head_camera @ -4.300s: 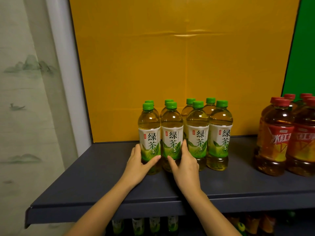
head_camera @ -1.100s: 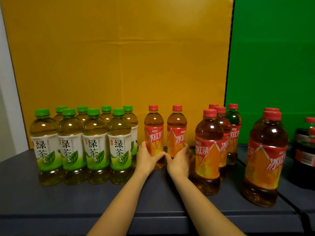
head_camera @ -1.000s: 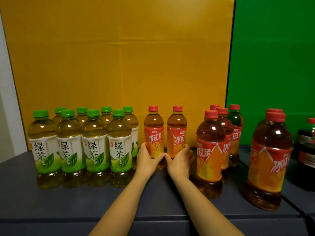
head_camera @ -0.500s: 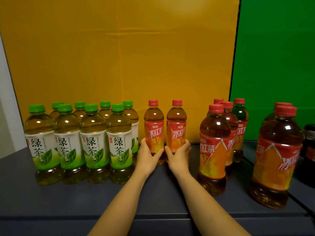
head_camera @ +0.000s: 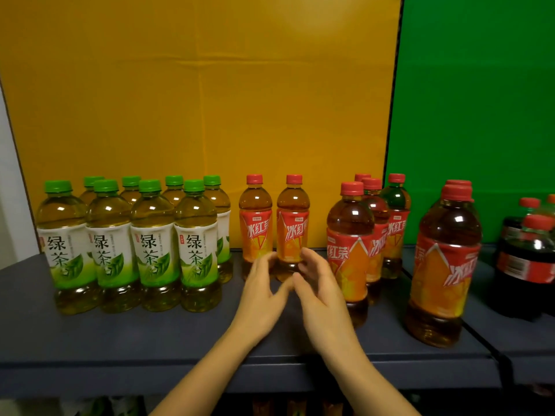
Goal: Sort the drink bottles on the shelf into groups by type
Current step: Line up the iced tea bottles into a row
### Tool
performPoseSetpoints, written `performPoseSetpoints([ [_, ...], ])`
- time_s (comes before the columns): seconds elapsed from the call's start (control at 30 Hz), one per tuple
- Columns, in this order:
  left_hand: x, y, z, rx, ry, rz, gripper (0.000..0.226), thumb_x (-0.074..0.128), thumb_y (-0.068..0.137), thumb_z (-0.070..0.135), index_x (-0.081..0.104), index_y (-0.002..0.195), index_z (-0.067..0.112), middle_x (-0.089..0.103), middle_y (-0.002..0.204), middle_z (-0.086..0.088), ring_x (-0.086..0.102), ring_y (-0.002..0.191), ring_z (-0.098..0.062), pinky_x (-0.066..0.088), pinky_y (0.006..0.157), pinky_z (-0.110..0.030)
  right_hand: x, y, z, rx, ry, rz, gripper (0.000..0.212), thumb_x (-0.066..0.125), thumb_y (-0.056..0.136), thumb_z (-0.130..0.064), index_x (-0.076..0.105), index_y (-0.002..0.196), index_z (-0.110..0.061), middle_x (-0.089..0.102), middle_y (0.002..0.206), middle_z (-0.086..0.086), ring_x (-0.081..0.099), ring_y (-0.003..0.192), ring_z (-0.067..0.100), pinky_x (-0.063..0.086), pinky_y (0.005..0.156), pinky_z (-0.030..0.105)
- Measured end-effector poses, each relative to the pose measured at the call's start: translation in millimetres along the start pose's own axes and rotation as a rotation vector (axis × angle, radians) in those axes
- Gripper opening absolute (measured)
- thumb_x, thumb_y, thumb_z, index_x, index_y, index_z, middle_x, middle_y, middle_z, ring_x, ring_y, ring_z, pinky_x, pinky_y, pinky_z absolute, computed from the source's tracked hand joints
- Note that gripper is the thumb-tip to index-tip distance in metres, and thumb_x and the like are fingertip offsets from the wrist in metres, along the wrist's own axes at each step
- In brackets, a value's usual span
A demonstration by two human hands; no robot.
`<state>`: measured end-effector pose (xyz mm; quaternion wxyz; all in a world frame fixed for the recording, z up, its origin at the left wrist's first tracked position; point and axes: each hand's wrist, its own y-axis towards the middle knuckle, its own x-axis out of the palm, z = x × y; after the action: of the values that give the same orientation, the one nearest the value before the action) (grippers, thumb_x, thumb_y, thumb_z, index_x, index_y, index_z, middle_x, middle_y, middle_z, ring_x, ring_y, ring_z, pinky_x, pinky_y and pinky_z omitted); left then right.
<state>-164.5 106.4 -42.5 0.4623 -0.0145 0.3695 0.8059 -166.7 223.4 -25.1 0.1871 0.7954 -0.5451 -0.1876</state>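
Hovering over shelf (head_camera: 120, 340), L hand (head_camera: 264, 295), R hand (head_camera: 322, 295)

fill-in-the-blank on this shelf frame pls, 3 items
1. The green tea bottles have ____ caps.
2. The backdrop behind the two iced tea bottles right beside them is ____.
3. The dark cola bottles stand at the far ____ end of the shelf.
Missing words: green; yellow; right.
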Motion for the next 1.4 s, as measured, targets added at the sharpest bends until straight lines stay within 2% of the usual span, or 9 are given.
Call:
performPoseSetpoints([
  [0.13, 27.3, -6.8, 16.4, -0.128, -0.282, -0.234, 0.050, 0.067, 0.082, 0.017, 0.038, 0.122, 0.025, 0.049, 0.128, 0.001, 0.047, 0.123, -0.011, 0.036, 0.105, -0.023, -35.8, -11.7, -7.4, -0.111, -0.074, 0.157, 0.022, 0.048, 0.093, -0.011, 0.056, 0.098, -0.031, 0.060, 0.105, -0.011, 0.056, 0.098, -0.003, 0.044, 0.082, 0.014],
  [0.23, 43.3, -2.4, 22.4, -0.156, -0.372, -0.358, 0.052, 0.068, 0.081, 0.016, 0.038, 0.121, 0.031, 0.052, 0.122, 0.010, 0.048, 0.119, -0.004, 0.040, 0.097, -0.015, -53.6, -8.1, -3.9, -0.123, -0.090, 0.267, 0.019, 0.047, 0.094, -0.013, 0.054, 0.099, -0.029, 0.058, 0.103, -0.011, 0.056, 0.100, 0.003, 0.048, 0.087, 0.028],
  [0.3, 49.7, -1.4, 24.4, -0.154, -0.383, -0.388, 0.051, 0.070, 0.079, 0.017, 0.042, 0.118, 0.034, 0.057, 0.121, 0.010, 0.054, 0.112, 0.000, 0.046, 0.089, -0.013, -59.1, -6.2, -3.1, -0.151, -0.105, 0.317, 0.024, 0.045, 0.094, -0.012, 0.050, 0.102, -0.034, 0.053, 0.106, -0.015, 0.052, 0.102, -0.004, 0.045, 0.089, 0.019],
  [0.4, 53.2, -2.1, 25.4, -0.134, -0.343, -0.356, 0.049, 0.073, 0.077, 0.026, 0.044, 0.115, 0.038, 0.057, 0.123, 0.007, 0.056, 0.111, -0.001, 0.049, 0.094, -0.023, -67.0, -1.2, -1.5, -0.221, -0.173, 0.406, 0.026, 0.043, 0.095, -0.012, 0.045, 0.112, -0.032, 0.047, 0.112, -0.015, 0.046, 0.108, -0.007, 0.039, 0.091, 0.010],
  [0.5, 51.2, -4.7, 24.7, -0.093, -0.219, -0.275, 0.065, 0.072, 0.060, 0.054, 0.041, 0.117, 0.043, 0.053, 0.128, 0.008, 0.052, 0.116, -0.005, 0.046, 0.100, -0.031, -74.0, 12.6, 6.7, -0.126, -0.186, 0.404, 0.039, 0.045, 0.094, -0.011, 0.036, 0.131, -0.023, 0.040, 0.132, -0.004, 0.041, 0.124, 0.008, 0.037, 0.104, 0.028],
  [0.77, 22.6, -9.1, 10.9, -0.103, -0.134, -0.069, 0.054, 0.075, 0.073, 0.030, 0.042, 0.116, 0.032, 0.053, 0.123, 0.003, 0.053, 0.108, -0.007, 0.045, 0.080, -0.014, -75.2, 45.8, 21.6, 0.170, -0.283, 0.336, 0.089, 0.064, 0.083, -0.010, 0.003, 0.147, -0.015, 0.029, 0.148, 0.013, 0.031, 0.137, 0.029, 0.028, 0.111, 0.043],
  [1.0, -15.1, -6.0, -4.5, -0.135, -0.096, -0.030, 0.055, 0.074, 0.075, 0.023, 0.042, 0.119, 0.029, 0.054, 0.123, 0.000, 0.054, 0.100, 0.000, 0.044, 0.070, -0.005, -73.0, 54.2, 41.1, 0.269, -0.434, 0.253, 0.087, 0.072, 0.077, -0.023, 0.015, 0.142, -0.012, 0.032, 0.145, 0.013, 0.033, 0.134, 0.033, 0.032, 0.110, 0.048],
  [1.2, -31.3, 2.5, -17.7, -0.206, -0.063, 0.000, 0.069, 0.076, 0.073, 0.022, 0.041, 0.132, 0.012, 0.055, 0.127, -0.008, 0.054, 0.112, -0.017, 0.045, 0.091, -0.025, -54.5, 47.7, 32.9, 0.208, -0.506, 0.153, 0.093, 0.075, 0.074, -0.033, 0.015, 0.139, -0.009, 0.027, 0.142, 0.014, 0.032, 0.132, 0.032, 0.034, 0.108, 0.045],
  [1.4, -35.0, 6.9, -23.0, -0.219, -0.029, 0.059, 0.069, 0.073, 0.076, 0.018, 0.038, 0.133, 0.008, 0.054, 0.127, -0.010, 0.052, 0.107, -0.013, 0.043, 0.090, -0.023, -18.2, 44.5, 32.5, 0.158, -0.442, 0.113, 0.085, 0.071, 0.077, -0.035, 0.016, 0.135, -0.009, 0.031, 0.140, 0.012, 0.037, 0.129, 0.031, 0.038, 0.102, 0.044],
])
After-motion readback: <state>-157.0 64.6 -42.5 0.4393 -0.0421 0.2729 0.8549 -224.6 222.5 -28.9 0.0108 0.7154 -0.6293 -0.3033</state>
